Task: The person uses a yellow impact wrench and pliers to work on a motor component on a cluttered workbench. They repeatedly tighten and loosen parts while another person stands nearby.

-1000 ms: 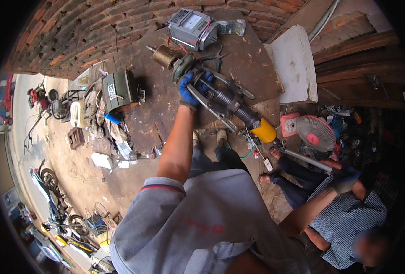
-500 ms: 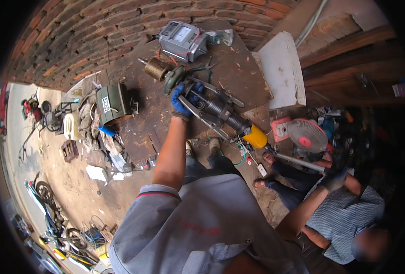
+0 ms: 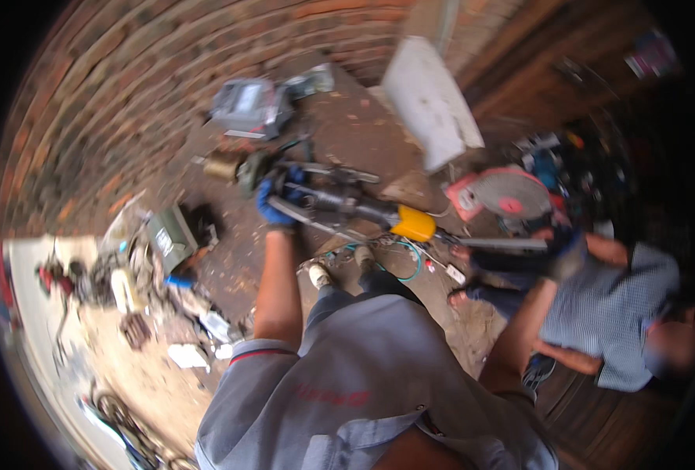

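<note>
My left hand [image 3: 277, 197], in a blue glove, is closed around the jaw end of a hydraulic gear puller [image 3: 412, 223] with a yellow body and grey arms. The puller's jaws meet a round green end cap [image 3: 249, 174] on a brass-coloured motor part [image 3: 220, 166] with a shaft sticking out. At the right, my gloved right hand [image 3: 570, 254] is wrapped round the far end of the puller's long metal handle [image 3: 500, 244]; its fingers are blurred. Pliers, partly hidden and blurred, lie behind the end cap on the brown worktable [image 3: 347, 117].
On the table stand a grey meter box [image 3: 252, 108] and a green motor housing [image 3: 173, 239]. A white board [image 3: 427, 102] leans at its right edge. Beyond are a pink fan [image 3: 508, 194] and a seated co-worker [image 3: 606, 313] close to my right arm. A cord and power strip [image 3: 455, 274] lie on the floor.
The whole view has swung and blurred, shifting the table and puller leftward in the picture. Both my hands keep their holds on the puller and its handle.
</note>
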Demonstrator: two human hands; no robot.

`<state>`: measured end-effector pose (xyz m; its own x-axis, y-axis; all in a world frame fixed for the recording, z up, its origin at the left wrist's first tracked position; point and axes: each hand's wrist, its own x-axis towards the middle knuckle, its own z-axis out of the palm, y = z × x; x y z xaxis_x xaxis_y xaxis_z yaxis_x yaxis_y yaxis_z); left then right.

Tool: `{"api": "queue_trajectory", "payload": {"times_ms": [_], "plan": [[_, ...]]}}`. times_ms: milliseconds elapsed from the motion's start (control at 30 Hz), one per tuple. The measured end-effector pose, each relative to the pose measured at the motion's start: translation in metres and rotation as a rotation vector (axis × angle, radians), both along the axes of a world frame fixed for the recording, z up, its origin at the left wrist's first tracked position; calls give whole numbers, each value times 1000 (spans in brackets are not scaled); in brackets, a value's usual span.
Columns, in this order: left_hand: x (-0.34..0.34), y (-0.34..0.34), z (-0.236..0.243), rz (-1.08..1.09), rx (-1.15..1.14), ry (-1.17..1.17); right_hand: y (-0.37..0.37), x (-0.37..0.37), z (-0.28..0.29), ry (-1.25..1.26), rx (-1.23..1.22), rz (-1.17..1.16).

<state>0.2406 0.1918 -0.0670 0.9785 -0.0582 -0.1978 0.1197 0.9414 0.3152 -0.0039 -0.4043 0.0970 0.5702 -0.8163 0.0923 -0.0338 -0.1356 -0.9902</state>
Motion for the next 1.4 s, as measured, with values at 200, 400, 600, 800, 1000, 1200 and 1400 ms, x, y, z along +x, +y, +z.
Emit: {"api": "queue_trajectory", "payload": {"times_ms": [200,400,600,800,1000,1200,1400], "plan": [[5,1,17,-212,-3,-352,171,29,118,-30,-167,144],[15,-18,-26,-316,-41,-321,-1,-91,23,658,-173,-472],[28,-45,-3,-309,103,-335,218,29,156,380,-555,-251],[35,-60,8,-297,113,-319,93,-20,70,84,29,-55],[40,-42,2,-268,140,-310,125,12,75,-228,254,-392],[37,-32,-1,-266,157,-323,204,19,135,289,-309,55],[34,-45,-4,-283,141,-315,24,-62,21,103,386,-420]]}}
